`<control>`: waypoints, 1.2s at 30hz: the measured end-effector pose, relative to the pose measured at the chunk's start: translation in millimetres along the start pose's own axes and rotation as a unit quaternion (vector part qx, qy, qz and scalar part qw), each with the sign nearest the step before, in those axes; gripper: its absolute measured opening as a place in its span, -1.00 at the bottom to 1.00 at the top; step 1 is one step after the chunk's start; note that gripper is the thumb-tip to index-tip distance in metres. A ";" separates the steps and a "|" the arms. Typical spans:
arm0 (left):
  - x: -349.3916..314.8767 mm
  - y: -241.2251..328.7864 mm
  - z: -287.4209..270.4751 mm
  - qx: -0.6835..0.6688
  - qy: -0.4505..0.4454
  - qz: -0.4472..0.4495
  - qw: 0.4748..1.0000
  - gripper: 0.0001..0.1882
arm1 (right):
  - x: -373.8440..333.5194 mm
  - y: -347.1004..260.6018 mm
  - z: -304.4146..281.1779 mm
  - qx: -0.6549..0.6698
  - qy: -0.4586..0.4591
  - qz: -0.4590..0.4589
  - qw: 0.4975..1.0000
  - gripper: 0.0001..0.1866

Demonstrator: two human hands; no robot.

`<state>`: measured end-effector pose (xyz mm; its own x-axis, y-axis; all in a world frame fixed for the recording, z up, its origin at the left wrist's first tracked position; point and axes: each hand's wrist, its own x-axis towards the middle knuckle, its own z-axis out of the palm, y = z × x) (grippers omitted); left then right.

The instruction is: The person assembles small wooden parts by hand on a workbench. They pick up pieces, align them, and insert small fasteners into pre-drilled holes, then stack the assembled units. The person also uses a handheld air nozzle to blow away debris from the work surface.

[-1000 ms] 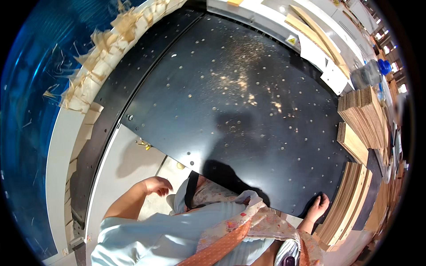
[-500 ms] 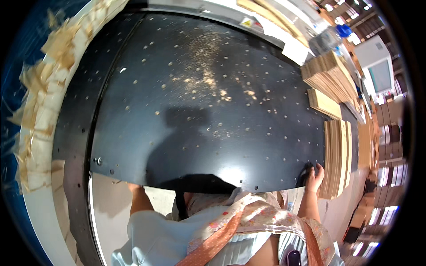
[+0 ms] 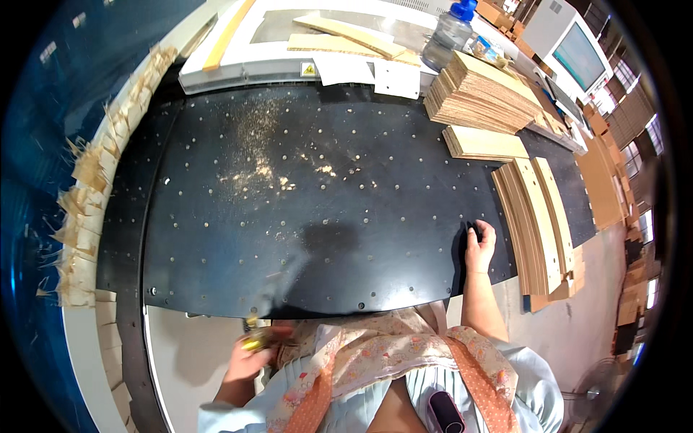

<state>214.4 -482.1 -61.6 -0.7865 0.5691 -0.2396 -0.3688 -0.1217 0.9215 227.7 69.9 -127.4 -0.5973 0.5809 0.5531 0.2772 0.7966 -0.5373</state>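
Note:
My left hand (image 3: 244,363) is below the near edge of the black table, close to my apron. Its fingers are closed around a small yellow-and-dark tool (image 3: 254,342), too smeared by motion to tell its kind. My right hand (image 3: 479,249) is over the right part of the black tabletop (image 3: 404,249), its fingers loosely bent and a little apart, with nothing visible in them. Just to its right stands a row of narrow wooden boards (image 3: 530,216). Sawdust and small chips (image 3: 261,172) lie scattered on the table's far left part.
A tall stack of boards (image 3: 473,94) and a shorter pile (image 3: 487,143) stand at the far right. Behind are a water bottle (image 3: 449,40), loose wooden strips (image 3: 339,47) and a monitor (image 3: 577,58). A blue machine with a ragged-edged white rail (image 3: 79,238) borders the left.
The view has turned, showing more of the far side. My left hand has come back from the table's edge toward my body, with the tool now visible. My right hand is farther over the tabletop.

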 end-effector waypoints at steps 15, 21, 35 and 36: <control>67.4 16.4 101.4 0.643 -0.063 -0.217 0.732 -0.58 | -3.7 -8.6 -9.5 0.191 0.020 0.085 0.978 -0.76; -27.6 19.8 28.3 0.669 0.133 -0.225 0.696 -0.62 | -5.5 -4.0 -12.9 0.201 0.011 0.090 0.975 -0.75; -85.6 15.1 23.7 0.649 0.157 -0.197 0.718 -0.70 | -4.4 -1.3 -13.0 0.197 -0.003 0.080 0.977 -0.76; -76.2 22.3 40.9 0.628 0.096 -0.190 0.748 -0.70 | -4.3 -1.6 -13.5 0.194 -0.004 0.081 0.978 -0.76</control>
<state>286.3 -495.0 -10.3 -0.8443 0.2253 -0.4862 0.0766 0.9487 0.3067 240.0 68.4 -120.4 -0.5749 0.6917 0.4370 0.0635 0.5701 -0.8191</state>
